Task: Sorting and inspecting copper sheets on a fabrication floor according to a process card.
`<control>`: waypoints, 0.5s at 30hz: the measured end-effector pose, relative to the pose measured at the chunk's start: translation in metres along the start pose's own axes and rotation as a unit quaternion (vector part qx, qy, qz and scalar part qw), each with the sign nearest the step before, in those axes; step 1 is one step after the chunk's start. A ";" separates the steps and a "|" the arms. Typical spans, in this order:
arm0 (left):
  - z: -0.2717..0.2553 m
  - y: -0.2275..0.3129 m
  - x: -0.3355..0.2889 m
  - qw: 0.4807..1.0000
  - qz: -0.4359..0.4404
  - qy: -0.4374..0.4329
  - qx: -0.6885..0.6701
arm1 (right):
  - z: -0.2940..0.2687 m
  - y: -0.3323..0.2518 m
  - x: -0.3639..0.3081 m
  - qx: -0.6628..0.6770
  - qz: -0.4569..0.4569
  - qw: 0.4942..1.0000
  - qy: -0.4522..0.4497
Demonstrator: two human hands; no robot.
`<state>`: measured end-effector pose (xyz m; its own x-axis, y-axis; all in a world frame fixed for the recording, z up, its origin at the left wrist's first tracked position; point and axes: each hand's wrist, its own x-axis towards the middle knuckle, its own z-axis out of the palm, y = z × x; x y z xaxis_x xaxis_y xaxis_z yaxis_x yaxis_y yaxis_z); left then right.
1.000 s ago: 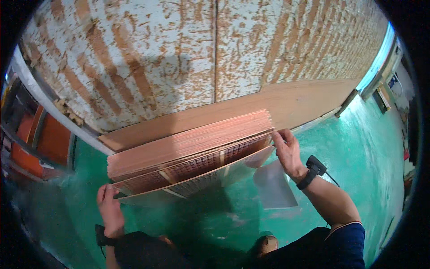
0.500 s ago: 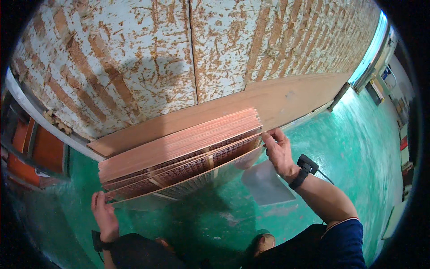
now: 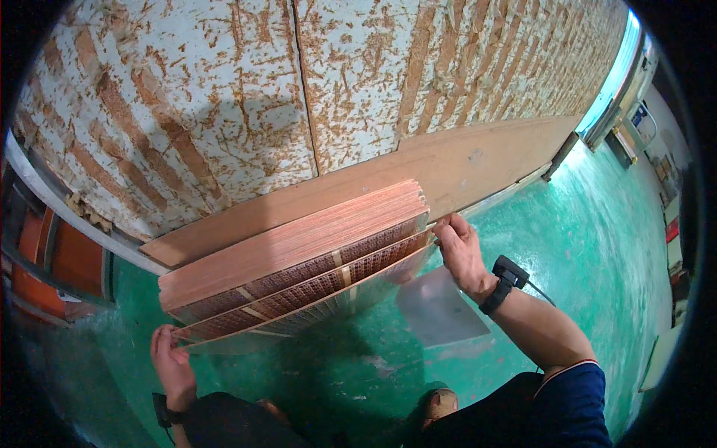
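Both hands have peeled the front sheet (image 3: pixel 299 317) further off the stack (image 3: pixel 299 239) against the wall (image 3: pixel 224 97); left hand (image 3: pixel 173 366) and right hand (image 3: pixel 461 250) fingers pinch its ends; separating step, likely; next needs an even outward pull.

stack of thin copper-toned perforated sheets (image 3: pixel 299 257) leaning against a long plywood board (image 3: pixel 448 160), board itself propped on the patchy brick wall (image 3: pixel 246 97) behind the stack, left hand (image 3: pixel 173 364) at the stack's lower left corner, right hand (image 3: pixel 461 252) at its right end, green concrete floor (image 3: pixel 597 254) below and right of the stack
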<state>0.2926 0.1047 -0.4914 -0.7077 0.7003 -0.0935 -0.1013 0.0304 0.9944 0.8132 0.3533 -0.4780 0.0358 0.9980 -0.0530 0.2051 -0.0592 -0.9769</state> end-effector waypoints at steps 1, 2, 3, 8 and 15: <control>-0.003 -0.002 0.001 1.000 -0.006 0.002 0.004 | 0.001 -0.001 0.001 -0.004 0.003 1.000 -0.006; -0.001 0.001 0.000 1.000 -0.001 0.019 0.003 | 0.005 -0.004 0.002 -0.007 0.006 1.000 -0.015; 0.002 0.003 -0.002 0.999 0.004 0.038 0.002 | 0.010 -0.007 0.002 -0.010 0.009 1.000 -0.025; 0.014 0.008 -0.003 0.996 0.024 0.047 0.072 | 0.017 0.001 0.006 0.025 -0.062 0.998 -0.006; 0.023 0.019 -0.013 0.994 -0.003 0.074 0.079 | 0.016 0.005 0.002 0.004 -0.060 0.997 -0.039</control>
<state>0.3165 0.1126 -0.4705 -0.8042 0.5868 -0.0942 -0.0037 0.1536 0.9881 0.7989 0.3556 -0.4863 -0.0651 0.9967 0.0492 0.1949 0.0611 -0.9789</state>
